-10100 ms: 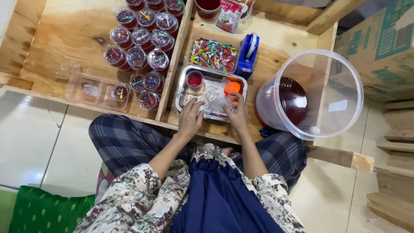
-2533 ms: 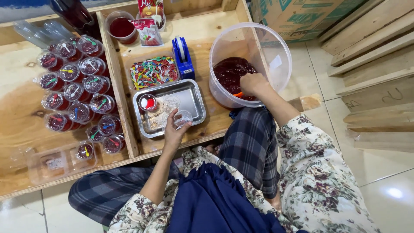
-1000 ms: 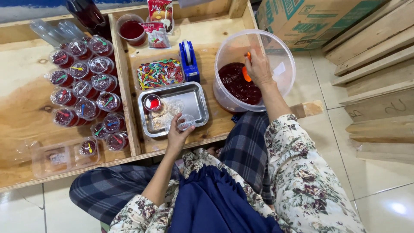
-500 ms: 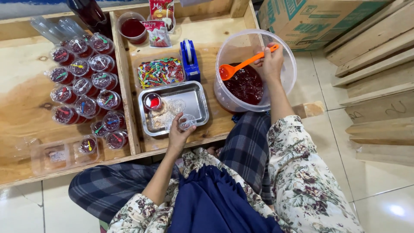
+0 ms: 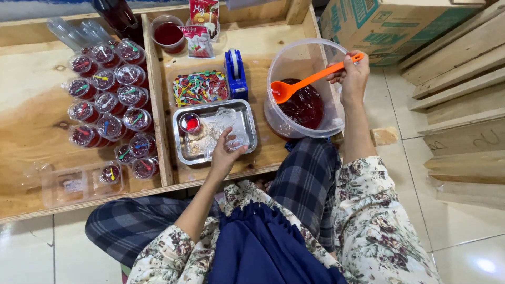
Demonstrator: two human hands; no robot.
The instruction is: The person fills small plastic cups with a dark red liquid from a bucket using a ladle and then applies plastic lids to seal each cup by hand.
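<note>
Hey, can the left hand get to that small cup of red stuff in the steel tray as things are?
Probably yes: the left hand rests on an empty clear plastic cup in the same steel tray; the small red-filled cup sits close by, nothing between.

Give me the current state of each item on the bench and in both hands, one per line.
Orange ladle: loaded with red jelly, held over the tub.
Clear tub: open, partly full of red jelly.
Right hand: gripping the ladle handle.
Left hand: holding an empty small cup in the tray.
Steel tray: holds one filled cup, open.
Lidded cups: filled, closed, grouped at left.
Tape dispenser: upright, untouched.
</note>
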